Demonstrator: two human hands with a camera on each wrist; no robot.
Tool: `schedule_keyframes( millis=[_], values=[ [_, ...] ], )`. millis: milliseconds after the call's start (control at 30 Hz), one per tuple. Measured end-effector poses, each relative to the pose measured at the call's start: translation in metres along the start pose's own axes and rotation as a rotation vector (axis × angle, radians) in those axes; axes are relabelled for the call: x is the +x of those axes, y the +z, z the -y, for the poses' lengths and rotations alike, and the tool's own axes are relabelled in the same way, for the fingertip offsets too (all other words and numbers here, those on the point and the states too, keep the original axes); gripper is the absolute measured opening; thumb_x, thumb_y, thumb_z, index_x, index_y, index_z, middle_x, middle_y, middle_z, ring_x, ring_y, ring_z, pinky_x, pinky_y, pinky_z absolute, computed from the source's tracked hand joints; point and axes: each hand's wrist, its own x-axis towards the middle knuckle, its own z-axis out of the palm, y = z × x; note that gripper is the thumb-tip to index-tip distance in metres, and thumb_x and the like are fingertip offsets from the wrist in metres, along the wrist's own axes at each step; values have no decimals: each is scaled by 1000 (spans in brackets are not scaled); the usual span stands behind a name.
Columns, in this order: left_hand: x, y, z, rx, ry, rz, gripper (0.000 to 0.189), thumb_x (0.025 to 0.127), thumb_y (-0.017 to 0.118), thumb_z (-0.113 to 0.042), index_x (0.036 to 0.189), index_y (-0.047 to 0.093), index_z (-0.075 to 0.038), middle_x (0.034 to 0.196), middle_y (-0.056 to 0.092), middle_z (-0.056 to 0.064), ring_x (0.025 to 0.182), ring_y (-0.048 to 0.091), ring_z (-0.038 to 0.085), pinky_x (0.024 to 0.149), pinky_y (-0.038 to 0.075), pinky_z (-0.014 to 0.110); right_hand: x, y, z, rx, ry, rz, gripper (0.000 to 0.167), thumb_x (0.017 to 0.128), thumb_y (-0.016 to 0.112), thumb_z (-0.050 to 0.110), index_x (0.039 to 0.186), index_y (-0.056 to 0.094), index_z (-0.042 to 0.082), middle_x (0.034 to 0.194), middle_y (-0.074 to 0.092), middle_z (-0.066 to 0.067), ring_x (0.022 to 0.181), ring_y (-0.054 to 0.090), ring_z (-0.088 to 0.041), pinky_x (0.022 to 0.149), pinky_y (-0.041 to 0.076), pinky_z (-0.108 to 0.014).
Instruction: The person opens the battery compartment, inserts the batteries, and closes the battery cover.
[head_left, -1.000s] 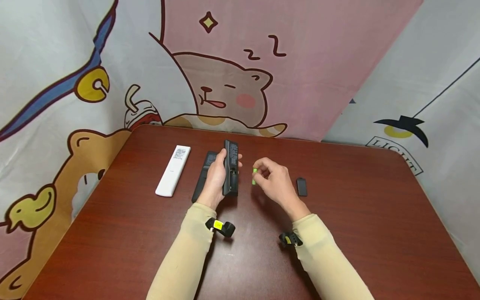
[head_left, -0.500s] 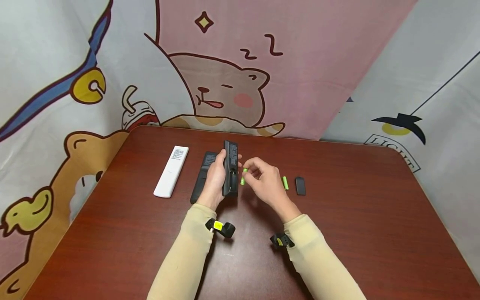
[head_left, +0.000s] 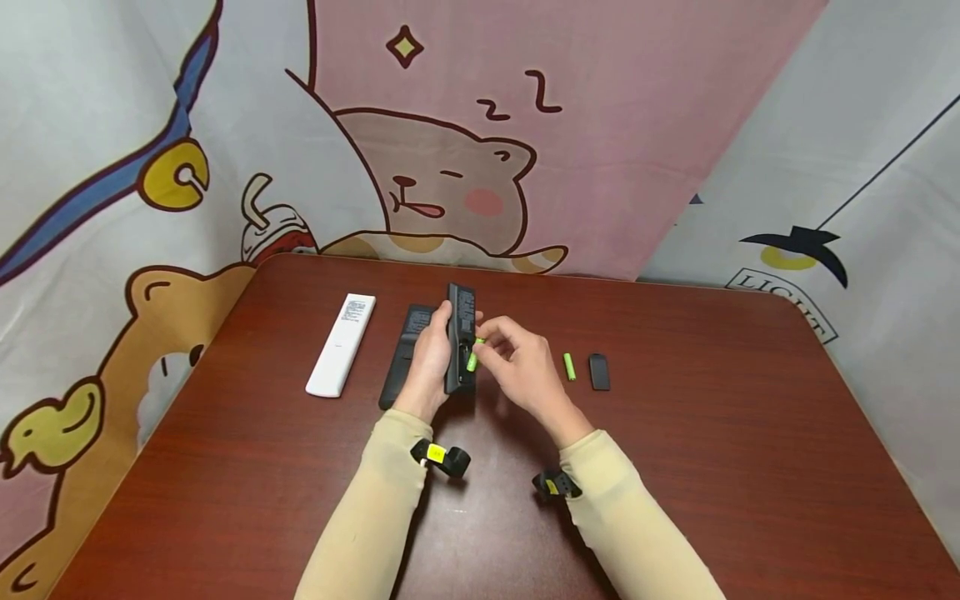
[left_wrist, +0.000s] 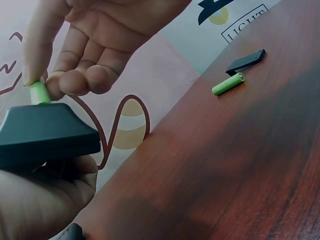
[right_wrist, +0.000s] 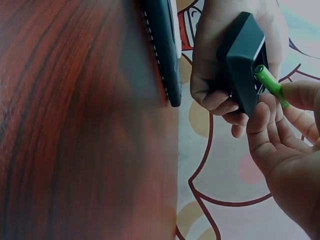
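My left hand (head_left: pixel 429 360) grips a black remote control (head_left: pixel 462 312), its back with the uncovered battery compartment turned toward my right hand. Between thumb and fingertips, my right hand (head_left: pixel 525 367) pinches a green battery (right_wrist: pixel 270 84). One end of that battery is at the compartment; in the right wrist view it slants across the opening, and how deep it reaches I cannot tell. A second green battery (head_left: pixel 569 367) lies on the table, right of my right hand. Beside it is a small black battery cover (head_left: pixel 599 372).
Another black remote (head_left: pixel 402 358) lies on the brown table (head_left: pixel 720 450), partly behind my left hand. Further left is a white remote (head_left: pixel 341 346), lying flat. A printed cloth (head_left: pixel 600 150) hangs behind the table's far edge.
My right hand has moved left with the pinched battery, from beside the remote to its compartment. The loose battery on the table has come into sight. My left hand stays nearly still.
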Motion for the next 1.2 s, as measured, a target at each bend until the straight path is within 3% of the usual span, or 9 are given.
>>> schedule_keyframes(
  millis=[400, 633, 900, 1200],
  values=[
    [-2, 1, 0, -8, -15, 4, 66, 111, 30, -51, 141, 58, 1, 102, 58, 6, 75, 54, 13, 64, 48, 25, -2, 7, 2, 2, -18, 28, 9, 95, 72, 6, 104, 70, 7, 85, 69, -6, 72, 63, -16, 66, 52, -29],
    [-2, 0, 1, -11, -8, -6, 67, 111, 29, -52, 139, 59, 1, 97, 63, 4, 74, 59, 12, 63, 51, 25, -3, 10, 2, -17, -34, 37, 11, 95, 74, 6, 106, 71, 6, 89, 70, -7, 76, 65, -19, 70, 54, -31],
    [-2, -2, 1, -13, -3, 9, 69, 111, 28, -52, 142, 56, 2, 96, 62, 6, 72, 60, 12, 63, 53, 26, -4, 13, 1, -55, -48, -8, 13, 98, 70, 6, 109, 77, 5, 102, 72, -8, 81, 66, -19, 74, 55, -35],
    [-3, -2, -1, -17, -12, 9, 67, 111, 30, -53, 141, 57, 0, 106, 60, 8, 81, 60, 14, 67, 52, 26, -4, 17, 0, -57, -82, -48, 13, 96, 71, 3, 105, 80, 5, 95, 68, -7, 76, 63, -18, 69, 52, -30]
  ],
)
